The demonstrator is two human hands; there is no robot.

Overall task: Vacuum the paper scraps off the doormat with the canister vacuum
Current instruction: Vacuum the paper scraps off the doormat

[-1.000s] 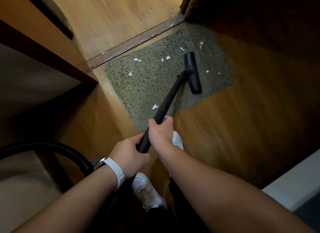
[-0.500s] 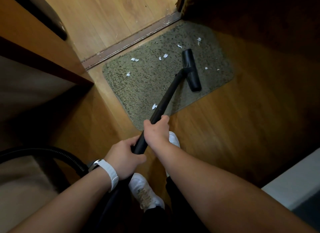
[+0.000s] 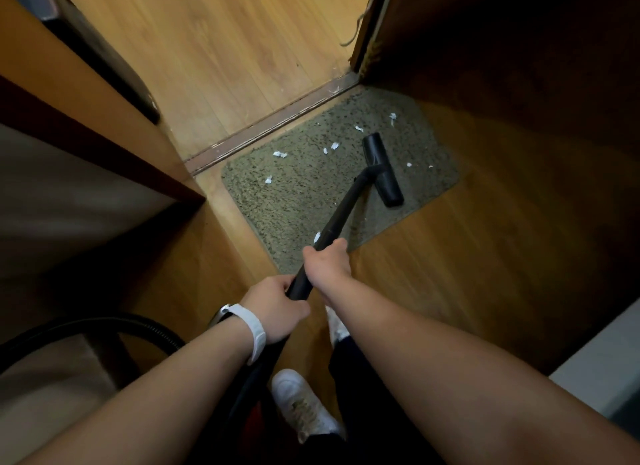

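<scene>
A grey-green doormat [image 3: 304, 194] lies on the wooden floor beside a door threshold. Several white paper scraps [image 3: 279, 154] are scattered over its far half, and one scrap [image 3: 317, 237] shows next to the wand near my hands. The black floor nozzle [image 3: 382, 170] rests on the mat's right part. My right hand [image 3: 327, 265] grips the black wand [image 3: 341, 215] higher up. My left hand [image 3: 277, 308], with a white band on the wrist, grips the wand just below it.
A metal threshold strip [image 3: 273, 125] borders the mat's far side, with lighter floor beyond. A dark door [image 3: 485, 49] stands at the right, a wooden cabinet [image 3: 86, 135] at the left. The black hose [image 3: 104, 322] curves at lower left. My white shoes [image 3: 301, 405] stand below the hands.
The view has tilted so the mat sits lower in the frame. The nozzle stays on the mat's right part, and both hands keep their grip on the wand.
</scene>
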